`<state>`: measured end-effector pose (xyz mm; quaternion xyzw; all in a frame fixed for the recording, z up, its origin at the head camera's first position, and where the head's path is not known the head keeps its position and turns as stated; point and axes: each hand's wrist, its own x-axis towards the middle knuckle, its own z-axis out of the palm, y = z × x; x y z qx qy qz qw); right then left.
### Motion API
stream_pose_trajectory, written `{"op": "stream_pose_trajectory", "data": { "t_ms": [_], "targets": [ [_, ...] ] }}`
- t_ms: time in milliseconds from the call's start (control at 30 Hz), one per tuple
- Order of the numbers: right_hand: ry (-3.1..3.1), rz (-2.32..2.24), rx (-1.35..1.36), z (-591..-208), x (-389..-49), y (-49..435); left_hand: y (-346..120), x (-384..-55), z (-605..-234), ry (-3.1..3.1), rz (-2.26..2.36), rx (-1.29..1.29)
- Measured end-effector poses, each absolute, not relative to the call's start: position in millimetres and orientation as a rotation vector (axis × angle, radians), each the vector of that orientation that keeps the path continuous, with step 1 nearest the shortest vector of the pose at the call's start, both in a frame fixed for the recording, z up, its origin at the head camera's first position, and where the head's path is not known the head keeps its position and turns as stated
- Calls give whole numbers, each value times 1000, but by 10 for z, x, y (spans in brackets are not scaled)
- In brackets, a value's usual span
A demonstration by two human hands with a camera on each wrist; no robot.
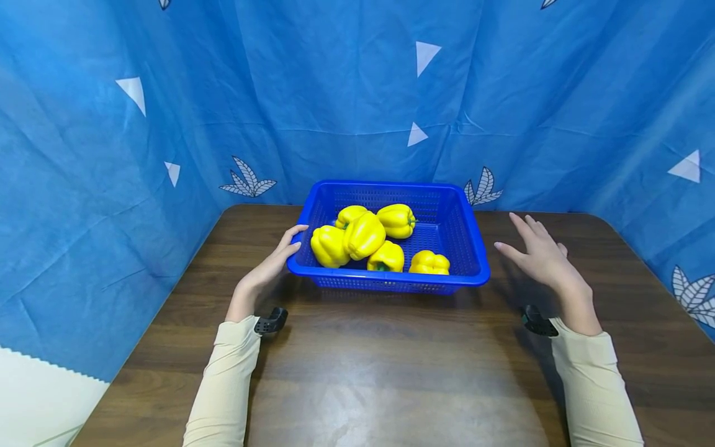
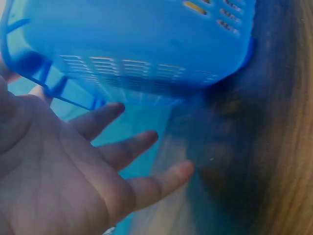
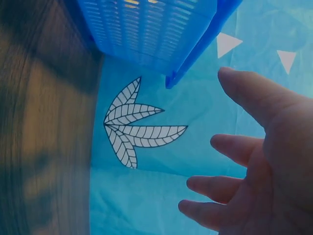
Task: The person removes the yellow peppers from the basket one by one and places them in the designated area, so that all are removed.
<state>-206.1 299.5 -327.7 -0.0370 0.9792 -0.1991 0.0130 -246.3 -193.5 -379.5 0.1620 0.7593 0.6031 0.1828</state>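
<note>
A blue plastic basket (image 1: 391, 279) with slotted walls stands at the far side of the table, holding several yellow bell peppers (image 1: 365, 236). They are heaped toward its left half, with one at the front right. My left hand (image 1: 267, 266) touches the basket's left rim with thumb and forefinger. In the left wrist view, the other fingers (image 2: 164, 185) stretch out straight below the rim, apart from the wall. To the right of the basket, my right hand (image 1: 544, 261) hovers with spread fingers and holds nothing. The right wrist view shows a gap between its fingertips and the basket (image 3: 146, 34).
The dark wooden table (image 1: 391, 366) extends in front of the basket and to both sides. A blue curtain (image 1: 346, 93) with white triangles and leaf prints hangs close behind the table and along its sides. Black wrist bands (image 1: 272, 321) sit at both cuffs.
</note>
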Motion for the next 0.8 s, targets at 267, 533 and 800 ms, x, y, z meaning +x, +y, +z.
{"op": "stream_pose_trajectory", "data": {
  "t_ms": [267,533,800],
  "targets": [
    [3144,-677,-171,-3274,-2059,2873,-1922,-2483,-3842,2094,1760,436],
    [3197,-730,-240,-3285,-2054,2747,-1924,-2480,-3847,2111,1760,418],
    [3279,-745,-322,-3265,-2068,2627,-1924,-2478,-3855,2140,1743,415]
  ]
}}
